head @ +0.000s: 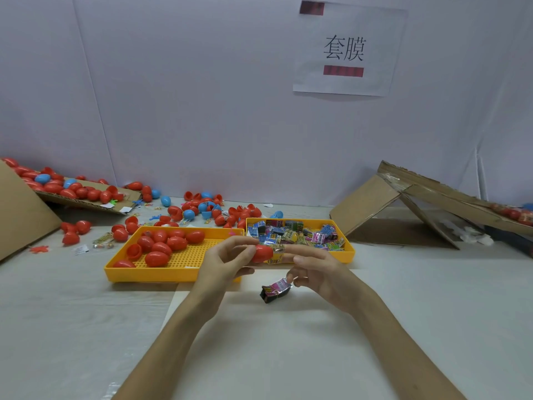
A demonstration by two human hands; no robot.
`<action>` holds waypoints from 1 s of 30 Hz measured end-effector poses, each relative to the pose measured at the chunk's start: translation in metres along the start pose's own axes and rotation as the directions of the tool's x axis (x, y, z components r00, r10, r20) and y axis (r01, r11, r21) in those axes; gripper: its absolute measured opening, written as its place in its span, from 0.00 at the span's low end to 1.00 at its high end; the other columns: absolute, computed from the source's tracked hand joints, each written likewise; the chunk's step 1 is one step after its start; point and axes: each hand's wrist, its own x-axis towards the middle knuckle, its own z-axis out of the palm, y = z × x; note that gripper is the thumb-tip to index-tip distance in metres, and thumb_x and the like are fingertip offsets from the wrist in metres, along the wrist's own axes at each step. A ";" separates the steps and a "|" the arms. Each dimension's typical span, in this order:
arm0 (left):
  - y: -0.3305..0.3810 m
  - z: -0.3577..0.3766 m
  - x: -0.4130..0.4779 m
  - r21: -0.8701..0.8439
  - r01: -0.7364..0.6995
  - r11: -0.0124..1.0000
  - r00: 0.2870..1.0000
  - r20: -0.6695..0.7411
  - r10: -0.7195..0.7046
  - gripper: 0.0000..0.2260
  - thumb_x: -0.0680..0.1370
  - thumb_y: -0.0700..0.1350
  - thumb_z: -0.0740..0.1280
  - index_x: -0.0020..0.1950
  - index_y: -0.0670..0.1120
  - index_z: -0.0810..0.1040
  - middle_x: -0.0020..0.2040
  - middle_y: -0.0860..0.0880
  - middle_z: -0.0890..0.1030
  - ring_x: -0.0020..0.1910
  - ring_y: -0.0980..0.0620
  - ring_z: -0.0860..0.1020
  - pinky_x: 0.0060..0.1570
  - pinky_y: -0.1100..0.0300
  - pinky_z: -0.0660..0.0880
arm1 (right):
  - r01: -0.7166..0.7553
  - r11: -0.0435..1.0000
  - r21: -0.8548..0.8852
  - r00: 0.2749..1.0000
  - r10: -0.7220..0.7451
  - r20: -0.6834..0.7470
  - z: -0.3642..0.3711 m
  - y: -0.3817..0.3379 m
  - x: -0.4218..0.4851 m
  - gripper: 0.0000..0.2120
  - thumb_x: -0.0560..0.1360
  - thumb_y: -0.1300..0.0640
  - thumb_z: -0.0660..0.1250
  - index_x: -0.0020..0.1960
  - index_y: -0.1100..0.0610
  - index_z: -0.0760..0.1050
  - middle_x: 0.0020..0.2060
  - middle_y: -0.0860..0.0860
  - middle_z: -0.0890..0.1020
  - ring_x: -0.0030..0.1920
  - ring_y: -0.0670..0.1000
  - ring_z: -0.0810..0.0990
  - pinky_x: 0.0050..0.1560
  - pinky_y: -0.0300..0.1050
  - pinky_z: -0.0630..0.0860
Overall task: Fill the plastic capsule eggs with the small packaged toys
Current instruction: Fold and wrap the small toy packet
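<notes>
Nearest, over the white table, a pink packet is being touched by the right hand. Just beyond, a red egg half is being gripped by the left hand while a yellow packaged toy is being pinched at its mouth by the right thumb and forefinger. Farther back, red eggs are being held in a yellow tray and loose packets in a second tray.

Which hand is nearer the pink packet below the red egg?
Right. The right hand has fingers at the top corner of the pink packet; the left hand is up and leftward, holding the red egg.
</notes>
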 end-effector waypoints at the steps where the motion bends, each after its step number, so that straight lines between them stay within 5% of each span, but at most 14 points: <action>1: 0.000 0.000 0.000 0.002 0.001 1.000 1.000 0.002 -0.001 0.12 0.72 0.51 0.71 0.54 0.50 0.84 0.50 0.52 0.86 0.51 0.52 0.84 0.44 0.61 0.81 | 0.001 1.000 -0.004 1.000 -0.001 -0.001 0.000 0.000 0.000 0.21 0.69 0.51 0.75 0.61 0.54 0.83 0.59 0.56 0.83 0.42 0.54 0.82 0.43 0.43 0.76; 11: 0.003 0.002 -0.002 -0.007 -0.006 1.000 0.999 0.048 0.007 0.19 0.68 0.49 0.75 0.59 0.50 0.83 0.52 0.48 0.86 0.51 0.48 0.85 0.46 0.61 0.81 | 0.002 1.000 0.020 0.999 -0.001 -0.042 0.001 -0.002 -0.001 0.14 0.72 0.56 0.71 0.58 0.54 0.84 0.53 0.54 0.84 0.42 0.53 0.82 0.43 0.43 0.77; 25: -0.001 0.002 -0.001 0.049 0.010 0.999 0.995 0.096 -0.015 0.11 0.75 0.41 0.75 0.56 0.48 0.82 0.52 0.52 0.86 0.50 0.50 0.85 0.44 0.62 0.81 | 0.022 0.998 -0.058 0.998 -0.025 -0.052 0.001 -0.001 -0.001 0.14 0.73 0.56 0.71 0.57 0.58 0.84 0.55 0.58 0.83 0.43 0.54 0.82 0.42 0.42 0.76; 30: -0.001 0.002 -0.001 0.065 -0.001 0.998 0.994 0.109 -0.006 0.14 0.72 0.45 0.76 0.56 0.46 0.82 0.51 0.51 0.86 0.48 0.48 0.85 0.45 0.62 0.81 | 0.016 0.996 -0.086 0.997 -0.022 -0.078 0.001 -0.001 0.000 0.14 0.74 0.57 0.73 0.58 0.59 0.83 0.53 0.59 0.84 0.44 0.54 0.83 0.44 0.43 0.77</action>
